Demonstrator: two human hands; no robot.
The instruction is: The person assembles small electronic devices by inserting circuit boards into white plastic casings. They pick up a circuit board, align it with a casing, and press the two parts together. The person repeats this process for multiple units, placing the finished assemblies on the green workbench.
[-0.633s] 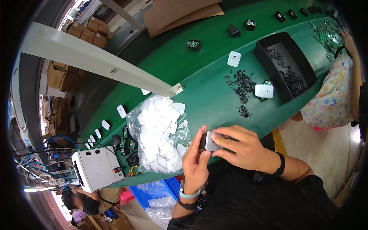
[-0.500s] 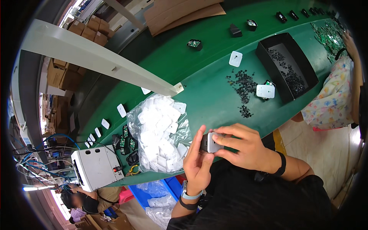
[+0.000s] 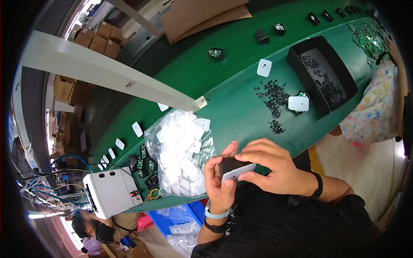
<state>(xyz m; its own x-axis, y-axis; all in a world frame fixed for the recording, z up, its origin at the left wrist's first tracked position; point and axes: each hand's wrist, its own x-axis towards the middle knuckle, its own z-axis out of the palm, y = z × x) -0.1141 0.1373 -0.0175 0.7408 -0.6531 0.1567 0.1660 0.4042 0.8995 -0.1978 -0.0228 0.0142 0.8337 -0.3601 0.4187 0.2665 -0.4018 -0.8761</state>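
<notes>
Between my two hands, above the near edge of the green bench, is a small dark plastic housing (image 3: 232,164) with a white cover plate (image 3: 238,172) on its side toward me. My left hand (image 3: 218,182) closes around its left end. The fingers of my right hand (image 3: 271,165) grip its right side, the thumb near the plate. A clear plastic bag (image 3: 178,150) of white cover plates lies to the left of my hands. Farther right, a white plate (image 3: 298,103) rests on a circuit board unit, beside a scatter of small black parts (image 3: 275,99).
A black box (image 3: 318,114) with more small black parts stands right. Another white plate (image 3: 264,68) lies beyond the scatter. Dark housings (image 3: 216,54) sit on the far belt. A white machine (image 3: 112,191) stands left, under a slanting post (image 3: 116,73). Co-workers (image 3: 372,103) sit right and lower left.
The housing has turned in my hands: its dark side now faces up and the white plate is tilted toward me. My left fingers have curled around it.
</notes>
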